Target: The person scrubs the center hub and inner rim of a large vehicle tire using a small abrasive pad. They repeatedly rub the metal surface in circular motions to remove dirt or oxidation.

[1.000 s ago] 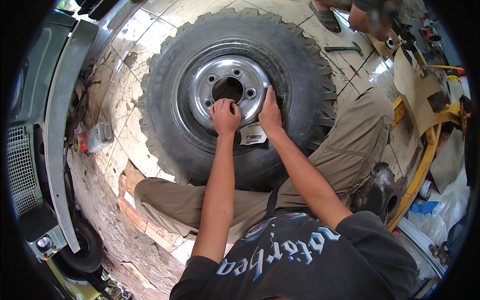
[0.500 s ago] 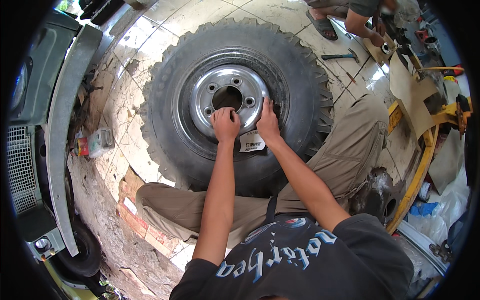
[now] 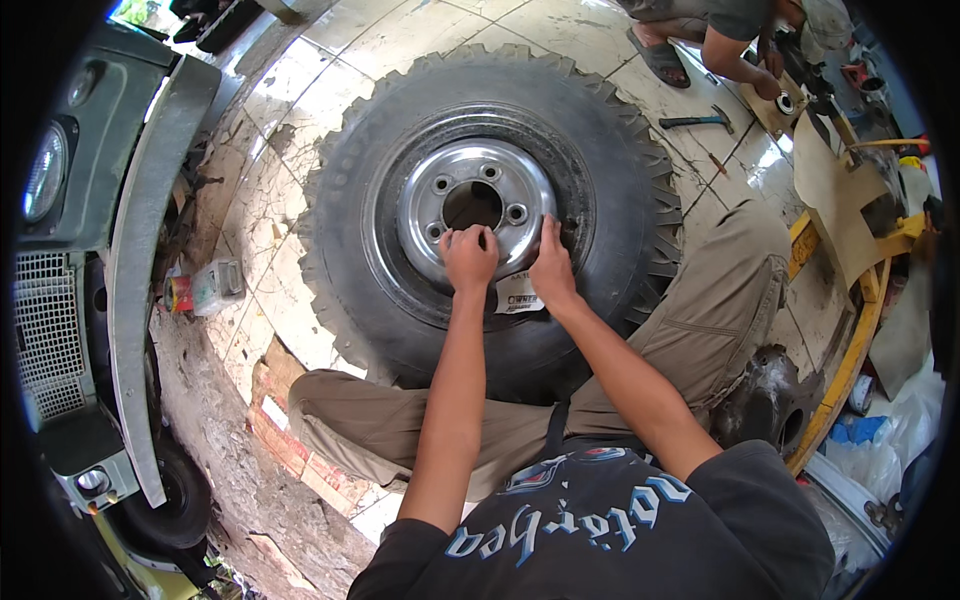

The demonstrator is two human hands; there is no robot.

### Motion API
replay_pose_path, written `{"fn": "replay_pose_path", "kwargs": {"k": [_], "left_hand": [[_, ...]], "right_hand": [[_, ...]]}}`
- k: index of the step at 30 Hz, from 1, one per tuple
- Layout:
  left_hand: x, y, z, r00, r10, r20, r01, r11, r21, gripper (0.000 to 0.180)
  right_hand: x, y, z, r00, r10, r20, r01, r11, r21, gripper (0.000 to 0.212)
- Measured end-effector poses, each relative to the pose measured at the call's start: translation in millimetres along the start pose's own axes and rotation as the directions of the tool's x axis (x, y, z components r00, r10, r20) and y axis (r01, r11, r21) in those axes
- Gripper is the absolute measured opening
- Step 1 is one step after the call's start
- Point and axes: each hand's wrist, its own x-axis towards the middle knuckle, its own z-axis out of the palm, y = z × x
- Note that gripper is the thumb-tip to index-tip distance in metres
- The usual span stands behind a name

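A large black tire (image 3: pixel 350 290) with chunky tread lies flat on the floor before me, around a shiny metal wheel (image 3: pixel 420 200) with a round centre opening and several bolt holes. At the wheel's near edge, just below the centre opening, my left hand (image 3: pixel 470 260) is closed, its fingers curled; whatever they hold is hidden. My right hand (image 3: pixel 553 268) rests at the wheel's lower right edge, with its fingers stretched along the metal. Between my wrists a pale printed sheet (image 3: pixel 517 293) lies over the rim, partly covered by my right hand.
Green vehicle with a grey bumper (image 3: pixel 140 270) at left. Clear container (image 3: pixel 217 287) beside a red can. Hammer (image 3: pixel 697 120) on the tiles; another person's hand (image 3: pixel 766 84) works at far right. Cardboard (image 3: pixel 835 205), yellow frame (image 3: pixel 838 385) and dark metal housing (image 3: pixel 760 400) at right.
The whole view has shifted slightly, so things sit a little further right and lower. My hands keep nearly the same places on the wheel.
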Motion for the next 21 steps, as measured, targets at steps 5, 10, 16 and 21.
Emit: {"fn": "replay_pose_path", "kwargs": {"k": [5, 10, 16, 21], "left_hand": [[0, 2, -1, 1.000, 0.019, -0.013, -0.019, 0.999, -0.026, 0.017], [1, 5, -2, 0.999, -0.034, 0.011, 0.034, 0.999, 0.009, 0.018], [-5, 1, -3, 1.000, -0.021, -0.006, 0.021, 1.000, 0.012, 0.018], [-6, 7, -6, 0.998, -0.059, 0.036, 0.059, 0.998, -0.007, 0.017]], "right_hand": [[30, 16, -2, 0.996, -0.088, -0.033, 0.087, 0.996, -0.033, 0.074], [7, 9, 5, 0.999, -0.009, 0.033, 0.010, 0.999, -0.046, 0.075], [3, 7, 3, 0.997, -0.070, -0.012, 0.070, 0.997, 0.024, 0.074], [31, 10, -5, 0.989, -0.110, -0.098, 0.120, 0.988, 0.096, 0.069]]}}
